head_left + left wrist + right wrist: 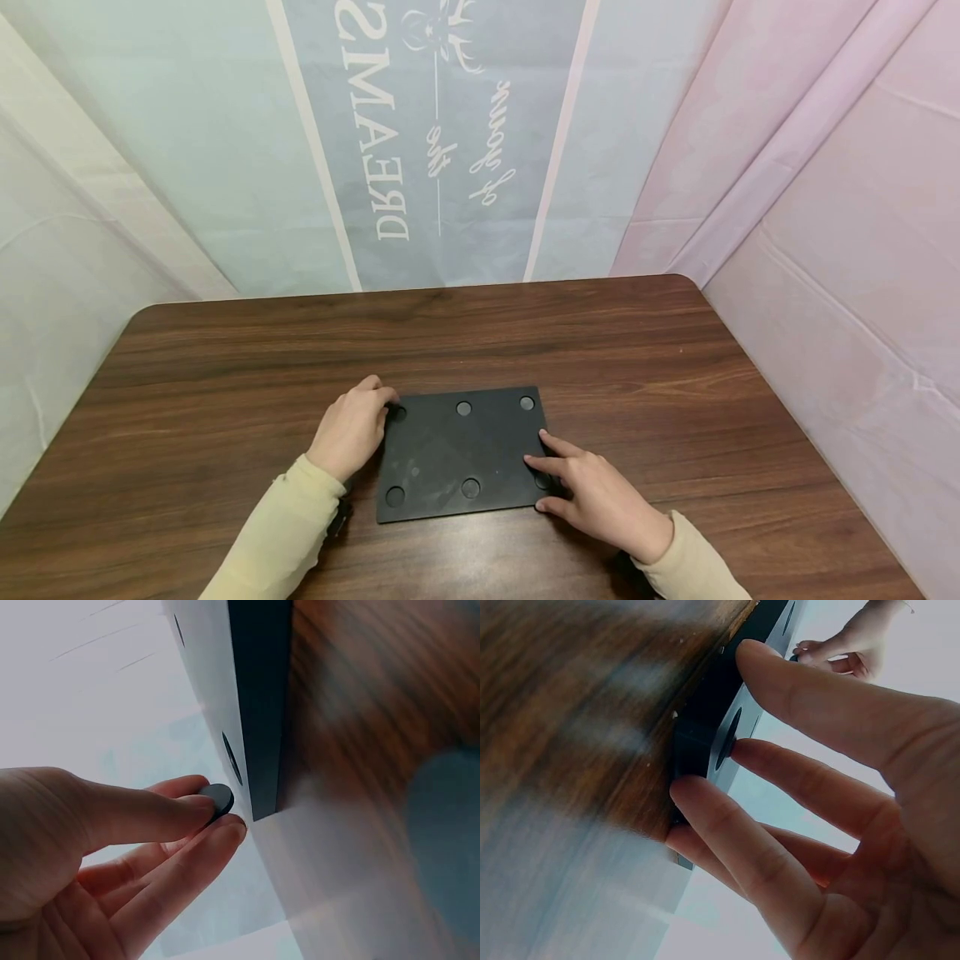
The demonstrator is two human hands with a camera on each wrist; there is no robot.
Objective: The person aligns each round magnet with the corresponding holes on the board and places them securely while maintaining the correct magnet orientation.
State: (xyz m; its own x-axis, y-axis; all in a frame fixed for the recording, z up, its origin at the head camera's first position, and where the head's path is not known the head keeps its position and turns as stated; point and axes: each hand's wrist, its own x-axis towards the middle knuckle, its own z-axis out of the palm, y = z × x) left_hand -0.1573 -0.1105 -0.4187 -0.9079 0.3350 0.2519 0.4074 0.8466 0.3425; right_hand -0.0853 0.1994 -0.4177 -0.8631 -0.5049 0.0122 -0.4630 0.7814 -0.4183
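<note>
A flat black rectangular board (465, 454) lies on the table, with several round spots along its long edges; I cannot tell if these are hollows or inset discs. At its far left corner, the left hand (351, 429) pinches a small black disc (219, 796) between thumb and fingers. The left wrist view shows the disc just off the board's face. Around the near right corner rests the right hand (600, 496), fingers spread and only slightly bent. Its thumb touches the near edge, one fingertip lies by a round spot on top, and others meet the right edge.
The brown wood-grain table (600, 350) has rounded far corners. Behind it hangs a pale cloth (457, 150) with printed lettering, and whitish cloth (847, 250) hangs along the sides.
</note>
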